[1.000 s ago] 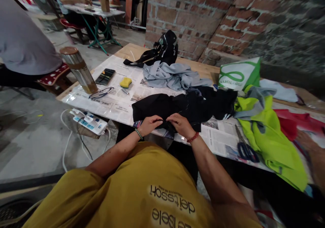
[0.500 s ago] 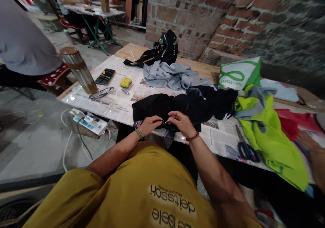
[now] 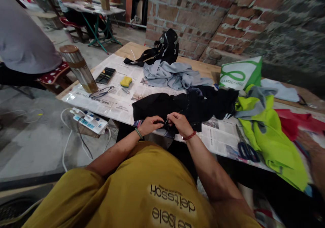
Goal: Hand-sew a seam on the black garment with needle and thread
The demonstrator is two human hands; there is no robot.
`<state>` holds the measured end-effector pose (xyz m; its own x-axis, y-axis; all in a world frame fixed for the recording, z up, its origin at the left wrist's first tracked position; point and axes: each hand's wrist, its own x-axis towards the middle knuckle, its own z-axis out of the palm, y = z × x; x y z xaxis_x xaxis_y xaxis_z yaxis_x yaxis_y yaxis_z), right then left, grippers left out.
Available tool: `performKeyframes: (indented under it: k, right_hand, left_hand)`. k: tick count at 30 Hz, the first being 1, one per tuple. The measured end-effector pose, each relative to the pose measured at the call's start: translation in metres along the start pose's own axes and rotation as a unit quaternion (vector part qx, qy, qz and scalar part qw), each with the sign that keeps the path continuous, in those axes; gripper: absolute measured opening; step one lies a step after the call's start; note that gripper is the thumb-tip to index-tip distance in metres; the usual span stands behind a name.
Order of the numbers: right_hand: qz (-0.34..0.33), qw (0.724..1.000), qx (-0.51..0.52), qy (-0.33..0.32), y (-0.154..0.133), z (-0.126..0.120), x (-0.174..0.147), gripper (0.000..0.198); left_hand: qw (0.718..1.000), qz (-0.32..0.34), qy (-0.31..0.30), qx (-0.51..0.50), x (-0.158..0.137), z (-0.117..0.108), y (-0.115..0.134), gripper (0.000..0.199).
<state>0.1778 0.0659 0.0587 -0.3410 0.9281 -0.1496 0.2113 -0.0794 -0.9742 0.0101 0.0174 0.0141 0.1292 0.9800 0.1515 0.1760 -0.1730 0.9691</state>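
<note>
A black garment (image 3: 162,102) lies spread along the near edge of the table, reaching right in loose folds. At its near edge my left hand (image 3: 149,125) is closed, thumb and forefinger pinching the black cloth. Close beside it my right hand (image 3: 179,123) holds a thin, shiny needle (image 3: 166,121) between thumb and fingertips. The needle points down toward the cloth by the left fingertips. Whether its tip is in the fabric is too small to tell. A thread cannot be made out.
Newspaper covers the table (image 3: 111,102). On it are a steel flask (image 3: 80,70), a phone (image 3: 106,75), glasses (image 3: 101,91), a yellow sponge (image 3: 126,81), grey cloth (image 3: 175,74), scissors (image 3: 246,148) and a neon vest (image 3: 276,143). A power strip (image 3: 91,122) sits below the left edge.
My right hand has shifted slightly, and the needle has turned from lying nearly flat to standing steeper. My left hand keeps its pinch in about the same place.
</note>
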Motion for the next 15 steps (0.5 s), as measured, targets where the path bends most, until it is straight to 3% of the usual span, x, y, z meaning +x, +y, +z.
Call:
performKeyframes:
  k: [15]
  right_hand:
    - [0.006, 0.998, -0.059, -0.017, 0.0027, 0.0023, -0.0015, 0.032]
  left_hand:
    - [1.000, 0.015, -0.004, 0.012, -0.0002, -0.0008, 0.0026, 0.019]
